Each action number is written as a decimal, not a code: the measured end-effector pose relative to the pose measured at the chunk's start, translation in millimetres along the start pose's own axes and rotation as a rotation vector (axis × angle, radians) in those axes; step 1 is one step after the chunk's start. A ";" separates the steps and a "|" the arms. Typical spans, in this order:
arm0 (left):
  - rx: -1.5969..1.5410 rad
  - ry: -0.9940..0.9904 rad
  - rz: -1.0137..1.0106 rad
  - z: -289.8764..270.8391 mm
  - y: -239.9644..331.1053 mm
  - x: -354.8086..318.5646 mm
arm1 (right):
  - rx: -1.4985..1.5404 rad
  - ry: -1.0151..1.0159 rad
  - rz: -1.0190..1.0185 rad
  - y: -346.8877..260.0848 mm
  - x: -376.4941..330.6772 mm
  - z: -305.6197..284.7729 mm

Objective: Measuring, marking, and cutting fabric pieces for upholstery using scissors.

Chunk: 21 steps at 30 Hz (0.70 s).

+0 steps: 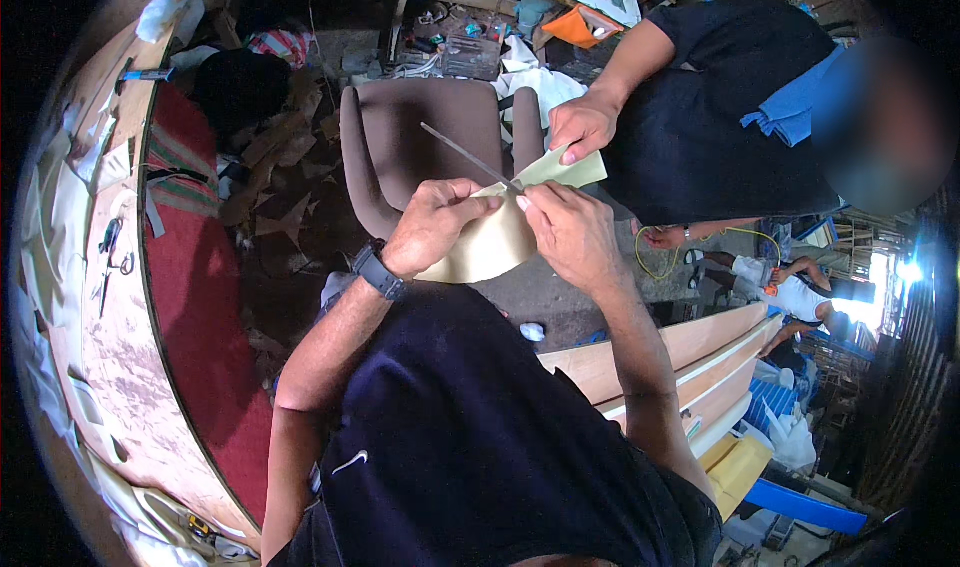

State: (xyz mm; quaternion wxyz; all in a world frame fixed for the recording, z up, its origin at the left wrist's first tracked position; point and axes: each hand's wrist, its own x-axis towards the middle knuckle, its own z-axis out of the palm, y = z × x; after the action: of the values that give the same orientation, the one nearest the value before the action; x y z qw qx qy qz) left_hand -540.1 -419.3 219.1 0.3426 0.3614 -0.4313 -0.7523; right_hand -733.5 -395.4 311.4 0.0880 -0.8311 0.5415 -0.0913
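One head-worn fisheye looks steeply down, close over the person's chest, toward the brown armchair farther off.

No packages, labels, signs or screens can be made out at this moment in the cluttered workshop view.

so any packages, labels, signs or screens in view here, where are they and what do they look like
No clear signs or screens.
Wristwatch: on the left wrist, dark band; its face cannot be made out.
Yellow flat package: lower right by the wooden boards, squarish, plain yellow.
Small logo mark: on the dark shirt, white curved shape.
Left hand and right hand hold a cream sheet, unlabelled.
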 end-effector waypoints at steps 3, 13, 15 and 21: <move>-0.002 -0.003 0.002 -1.4 -3.5 1.1 | -0.007 -0.010 0.003 0.4 2.5 5.7; -0.015 -0.010 -0.010 -2.8 -0.6 -0.2 | -0.095 0.026 -0.042 -1.6 4.2 7.9; 0.011 -0.007 -0.019 -3.7 5.8 -2.0 | -0.097 -0.013 -0.001 -2.4 -0.5 2.7; -0.003 -0.018 -0.042 -5.2 3.8 -1.7 | 0.028 0.018 0.011 1.4 -1.4 -1.9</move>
State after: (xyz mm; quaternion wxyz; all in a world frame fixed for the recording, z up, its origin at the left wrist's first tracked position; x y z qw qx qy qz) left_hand -534.1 -421.5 221.0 0.3233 0.3634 -0.4255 -0.7631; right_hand -735.8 -394.8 312.9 0.0951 -0.8259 0.5456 -0.1058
